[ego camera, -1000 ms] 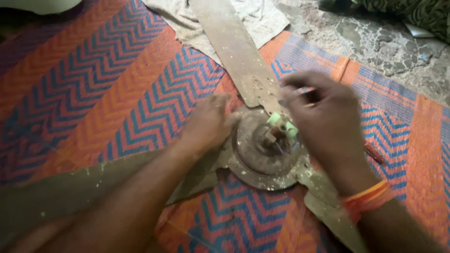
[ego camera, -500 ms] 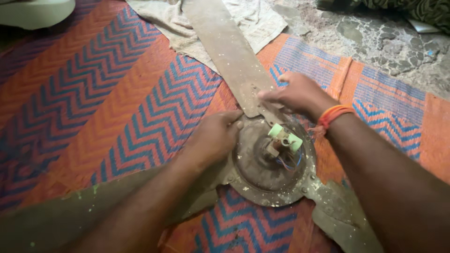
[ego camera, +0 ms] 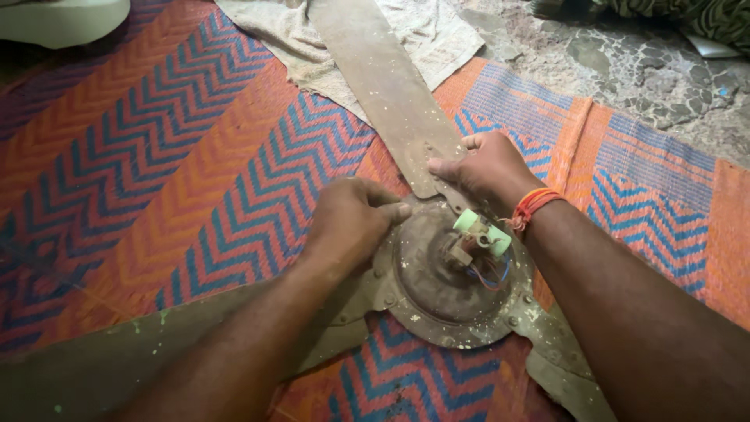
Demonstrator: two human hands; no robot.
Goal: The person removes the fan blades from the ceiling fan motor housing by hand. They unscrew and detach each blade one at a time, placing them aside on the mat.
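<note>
Zigzag woven mat (ego camera: 195, 156), cracked stone floor (ego camera: 648, 70)

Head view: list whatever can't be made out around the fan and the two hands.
- Left hand: curled fingertips hide the spot it presses on the motor hub.
- Right hand: covers the root of the far blade; anything gripped is hidden.
- Near blades: cut off by the bottom edge and crossed by the forearms.
- Green part and its wires: too small to tell the connections.
</note>
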